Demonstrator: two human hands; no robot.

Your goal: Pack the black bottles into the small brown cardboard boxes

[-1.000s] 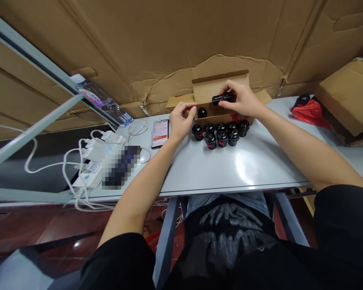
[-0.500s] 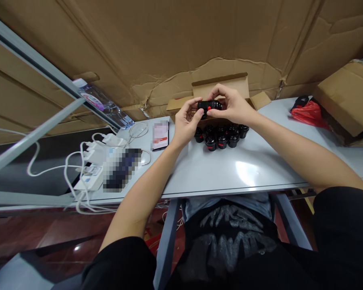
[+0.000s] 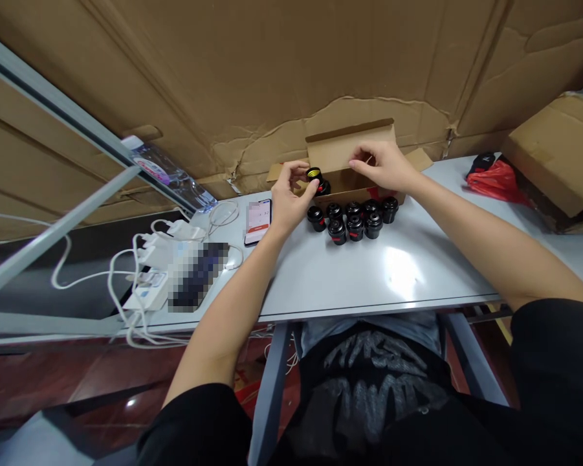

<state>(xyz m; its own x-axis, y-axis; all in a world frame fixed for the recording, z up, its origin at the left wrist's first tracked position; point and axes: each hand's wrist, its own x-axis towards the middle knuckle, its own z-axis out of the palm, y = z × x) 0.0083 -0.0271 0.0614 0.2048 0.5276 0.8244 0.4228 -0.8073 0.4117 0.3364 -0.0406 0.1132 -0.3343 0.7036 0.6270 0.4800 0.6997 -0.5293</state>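
My left hand (image 3: 291, 197) holds a black cylindrical part (image 3: 321, 187) between thumb and fingers; a yellow ring shows inside its open upper end. To the right, my right hand (image 3: 382, 166) is over the open cardboard box (image 3: 352, 139), thumb and index fingertip close together; whether a small thing sits between them is too small to tell. Several black cylindrical pieces with red marks (image 3: 355, 228) stand grouped on the table in front of the box.
On the grey-white table (image 3: 330, 278) a lit phone (image 3: 258, 223) lies left of the hands, with a power strip (image 3: 148, 291), white cables and a blurred dark item beyond. A water bottle (image 3: 169, 173) leans back left. Right are a red bag (image 3: 497, 182) and a large carton (image 3: 553, 152).
My right hand has come away from the black part and moved slightly right. The part, still in my left hand, has turned so that its open end faces up.
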